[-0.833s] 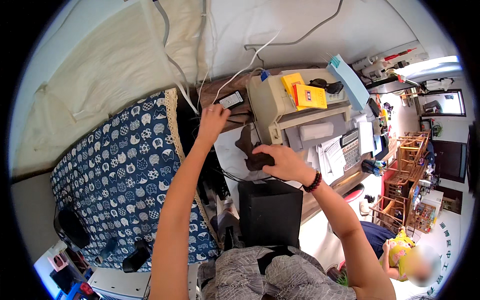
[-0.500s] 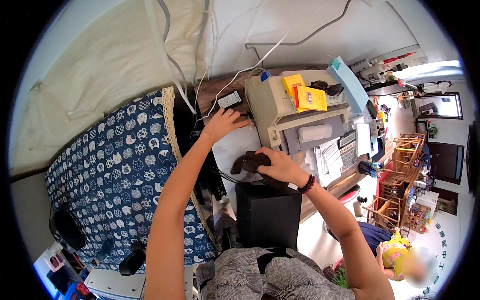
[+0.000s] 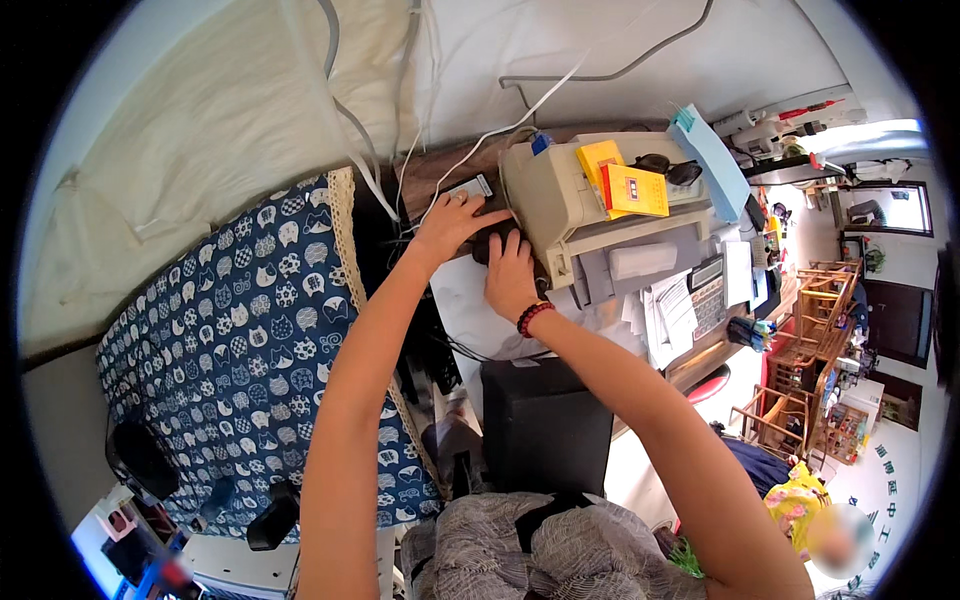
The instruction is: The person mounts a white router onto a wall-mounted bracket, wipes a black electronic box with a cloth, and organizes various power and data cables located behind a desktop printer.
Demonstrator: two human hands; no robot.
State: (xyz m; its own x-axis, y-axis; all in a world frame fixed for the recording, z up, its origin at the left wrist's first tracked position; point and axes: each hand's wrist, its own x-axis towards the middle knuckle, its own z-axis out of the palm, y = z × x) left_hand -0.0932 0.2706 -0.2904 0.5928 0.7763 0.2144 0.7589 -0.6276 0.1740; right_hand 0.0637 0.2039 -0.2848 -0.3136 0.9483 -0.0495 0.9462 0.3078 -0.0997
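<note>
My left hand (image 3: 447,232) lies at the back of the desk with its fingers apart, over the edge of a black box with a white label (image 3: 480,186). Its index finger points toward the beige printer (image 3: 545,190). Close by, my right hand (image 3: 512,278), with a dark red bead bracelet at the wrist, presses a dark brown cloth (image 3: 487,244) onto the desk against the printer's left side. The fingers hide much of the cloth. Under both hands lies a white desk surface (image 3: 458,300).
Yellow booklets (image 3: 637,190) and sunglasses (image 3: 668,170) rest on the printer. A black cabinet (image 3: 545,420) stands in front of me. At left is a blue cat-patterned cover (image 3: 240,350). White cables (image 3: 500,130) run behind the desk. A person in yellow (image 3: 797,497) is at lower right.
My right hand has moved forward with the dark brown cloth, from near the cabinet to beside my left hand. My left hand has shifted slightly over the black box.
</note>
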